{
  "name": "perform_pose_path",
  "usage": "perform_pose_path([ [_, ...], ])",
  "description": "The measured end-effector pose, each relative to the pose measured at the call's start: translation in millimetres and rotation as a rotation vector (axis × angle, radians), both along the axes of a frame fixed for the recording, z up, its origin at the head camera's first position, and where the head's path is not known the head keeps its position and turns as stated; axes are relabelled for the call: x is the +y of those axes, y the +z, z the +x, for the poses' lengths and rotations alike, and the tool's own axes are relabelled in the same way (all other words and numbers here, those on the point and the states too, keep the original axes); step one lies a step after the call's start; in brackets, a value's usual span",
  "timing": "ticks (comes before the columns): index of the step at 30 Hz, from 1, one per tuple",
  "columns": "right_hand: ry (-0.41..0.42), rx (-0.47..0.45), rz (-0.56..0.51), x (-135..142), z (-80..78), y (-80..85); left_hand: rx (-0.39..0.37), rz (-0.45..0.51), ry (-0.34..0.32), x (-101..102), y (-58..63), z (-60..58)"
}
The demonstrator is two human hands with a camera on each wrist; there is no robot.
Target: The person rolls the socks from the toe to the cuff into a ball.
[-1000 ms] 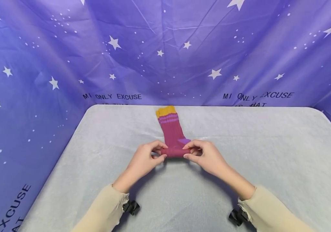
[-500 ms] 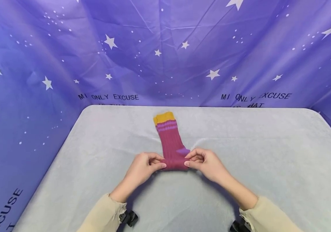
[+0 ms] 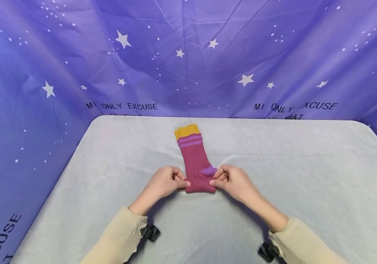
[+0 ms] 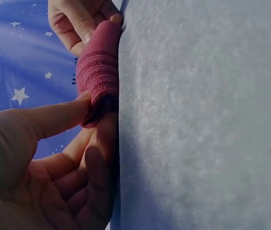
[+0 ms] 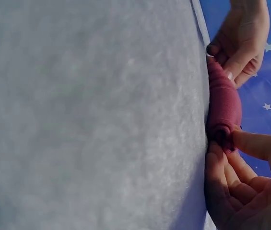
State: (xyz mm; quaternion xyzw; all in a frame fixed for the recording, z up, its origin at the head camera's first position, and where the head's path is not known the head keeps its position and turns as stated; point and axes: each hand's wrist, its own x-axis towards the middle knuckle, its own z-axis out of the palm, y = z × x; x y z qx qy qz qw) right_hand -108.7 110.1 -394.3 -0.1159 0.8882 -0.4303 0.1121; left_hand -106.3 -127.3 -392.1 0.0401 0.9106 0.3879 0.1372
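Makeshift recording booth: starry purple backdrop (image 3: 208, 66) around grey-covered table (image 3: 307, 176)

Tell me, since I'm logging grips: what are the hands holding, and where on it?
Both hold the sock by its rolled near end: the left hand pinches the roll's left end, the right hand its right end.

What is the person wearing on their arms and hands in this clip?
Both arms wear long beige fabric sleeves, the left sleeve and right sleeve, ending at the wrists. A small black mount sits under the left cuff, another black mount under the right. Both hands are bare.
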Motion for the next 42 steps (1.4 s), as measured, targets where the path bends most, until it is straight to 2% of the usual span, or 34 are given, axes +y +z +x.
perform_pose_path([
  [3, 0.005, 0.091, 0.054, -1, -0.8, 0.4, 0.067, 0.019, -0.040, 0, -0.2, -1.3],
  [7, 0.059, 0.321, 0.178, -4, 0.7, 1.5, 0.137, 0.044, -0.093, 1, -1.2, -0.3],
  [9, 0.095, 0.428, 0.225, -5, 1.7, 3.4, 0.155, 0.045, -0.095, 1, -2.3, 0.4],
  [13, 0.154, 0.526, 0.256, -6, 2.9, 5.3, 0.183, 0.045, -0.089, 0, -4.6, 3.1],
  [17, 0.196, 0.554, 0.261, -1, 4.1, 3.9, 0.273, -0.038, -0.130, 0, -3.7, 8.4],
  [21, 0.242, 0.549, 0.257, 3, 4.8, 2.1, 0.359, -0.193, -0.183, 2, -1.1, 12.4],
  [25, 0.278, 0.550, 0.267, 3, 4.6, 0.0, 0.388, -0.339, -0.208, 7, -0.1, 11.7],
  [29, 0.277, 0.564, 0.300, 0, 4.7, 0.8, 0.403, -0.402, -0.196, 10, 1.6, 10.4],
  [34, 0.240, 0.549, 0.328, -8, 0.3, 5.5, 0.352, -0.341, -0.138, 8, 5.7, 5.2],
  [39, 0.236, 0.538, 0.336, -11, -3.5, 8.1, 0.243, -0.217, -0.094, 5, 7.2, -3.4],
  [42, 0.202, 0.527, 0.308, -10, -5.5, 8.1, 0.215, -0.142, -0.077, 3, 7.0, -6.3],
])
